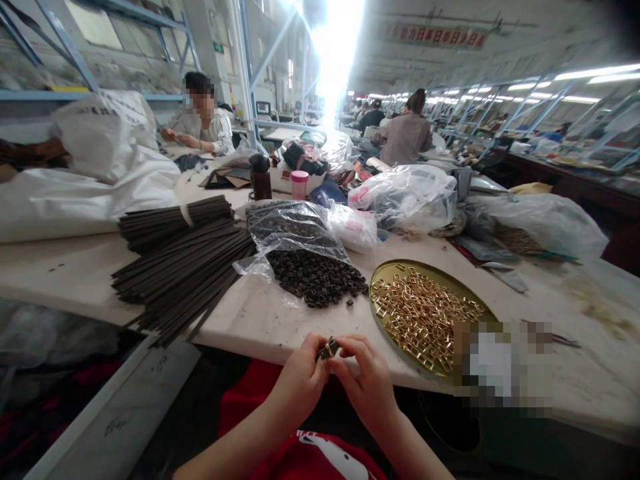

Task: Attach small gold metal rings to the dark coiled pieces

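nearest, left hand (299,381) and right hand (367,381) pinched together on a small dark buckle piece (329,349), held just off the tabletop (260,320) edge. just beyond on the right, round gold tray (385,270) heaped with brass square rings (425,313). beside it, open clear bag (295,230) spilling dark little rings (315,277). farther left, bundled dark strips (180,257).

Bare tabletop (260,320) open straight ahead of both hands, between dark strips (185,267) on the left and gold tray of buckles (425,313) on the right. Farther in, blocked by heap of dark rings (315,277) and plastic bags (405,193).
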`<state>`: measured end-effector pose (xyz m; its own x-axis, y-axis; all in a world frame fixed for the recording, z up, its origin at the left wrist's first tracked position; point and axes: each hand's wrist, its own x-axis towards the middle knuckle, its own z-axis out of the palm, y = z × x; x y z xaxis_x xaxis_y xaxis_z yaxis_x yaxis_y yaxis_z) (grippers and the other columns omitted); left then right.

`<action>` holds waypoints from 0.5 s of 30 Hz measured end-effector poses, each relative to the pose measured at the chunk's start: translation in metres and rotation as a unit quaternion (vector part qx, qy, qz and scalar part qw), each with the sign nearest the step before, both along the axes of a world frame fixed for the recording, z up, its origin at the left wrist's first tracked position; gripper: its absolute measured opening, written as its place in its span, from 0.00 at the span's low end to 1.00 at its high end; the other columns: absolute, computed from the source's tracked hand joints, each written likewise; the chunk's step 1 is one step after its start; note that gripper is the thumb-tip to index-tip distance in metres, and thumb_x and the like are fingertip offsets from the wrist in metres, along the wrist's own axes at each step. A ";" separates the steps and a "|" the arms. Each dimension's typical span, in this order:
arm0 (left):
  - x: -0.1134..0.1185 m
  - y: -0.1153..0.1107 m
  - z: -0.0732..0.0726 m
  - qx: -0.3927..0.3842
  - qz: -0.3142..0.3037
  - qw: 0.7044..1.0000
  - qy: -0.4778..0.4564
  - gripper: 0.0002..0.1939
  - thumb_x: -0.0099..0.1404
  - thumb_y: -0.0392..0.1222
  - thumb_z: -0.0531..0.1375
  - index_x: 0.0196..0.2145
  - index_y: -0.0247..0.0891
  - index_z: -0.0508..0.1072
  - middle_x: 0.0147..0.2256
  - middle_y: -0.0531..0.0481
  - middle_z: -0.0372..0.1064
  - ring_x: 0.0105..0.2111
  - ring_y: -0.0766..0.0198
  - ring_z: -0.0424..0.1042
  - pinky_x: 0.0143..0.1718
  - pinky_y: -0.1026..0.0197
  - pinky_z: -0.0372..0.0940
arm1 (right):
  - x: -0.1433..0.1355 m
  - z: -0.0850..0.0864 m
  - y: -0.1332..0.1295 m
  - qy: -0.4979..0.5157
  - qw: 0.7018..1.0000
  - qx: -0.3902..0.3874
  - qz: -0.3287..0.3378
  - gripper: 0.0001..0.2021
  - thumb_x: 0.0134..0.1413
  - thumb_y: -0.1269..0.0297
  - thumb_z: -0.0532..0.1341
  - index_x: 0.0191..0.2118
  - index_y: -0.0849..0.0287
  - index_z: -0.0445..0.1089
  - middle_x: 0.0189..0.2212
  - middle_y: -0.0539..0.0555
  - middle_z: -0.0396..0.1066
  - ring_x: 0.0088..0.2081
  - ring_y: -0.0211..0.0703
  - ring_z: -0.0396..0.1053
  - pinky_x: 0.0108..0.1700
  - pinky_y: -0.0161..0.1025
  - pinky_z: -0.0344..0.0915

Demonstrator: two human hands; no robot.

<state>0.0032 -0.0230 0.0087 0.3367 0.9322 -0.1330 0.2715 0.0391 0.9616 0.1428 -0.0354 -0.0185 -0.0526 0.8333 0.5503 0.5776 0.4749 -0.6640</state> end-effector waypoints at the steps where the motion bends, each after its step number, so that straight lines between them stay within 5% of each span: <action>1: 0.000 0.002 -0.002 -0.001 0.002 1.000 0.009 0.07 0.63 0.43 0.49 0.33 0.37 0.60 0.23 0.57 0.58 0.24 0.67 0.60 0.26 0.64 0.54 | 0.000 -0.002 0.002 -0.029 0.999 0.013 -0.010 0.07 0.52 0.66 0.57 0.39 0.57 0.66 0.32 0.53 0.69 0.31 0.39 0.67 0.33 0.37 0.66; 7: 0.006 0.014 -0.014 -0.005 -0.002 0.999 0.033 0.11 0.65 0.46 0.46 0.32 0.37 0.61 0.25 0.54 0.61 0.26 0.65 0.62 0.28 0.63 0.56 | 0.005 -0.010 0.016 -0.144 0.985 0.084 -0.040 0.09 0.53 0.68 0.54 0.40 0.58 0.67 0.31 0.56 0.72 0.32 0.43 0.69 0.33 0.40 0.68; 15: 0.012 0.023 -0.015 -0.063 -0.016 0.997 -0.049 0.15 0.64 0.52 0.47 0.27 0.37 0.59 0.19 0.58 0.54 0.20 0.70 0.55 0.24 0.65 0.52 | 0.018 -0.019 0.028 -0.143 0.983 0.117 -0.018 0.11 0.53 0.72 0.55 0.43 0.56 0.65 0.31 0.54 0.71 0.31 0.39 0.69 0.33 0.38 0.67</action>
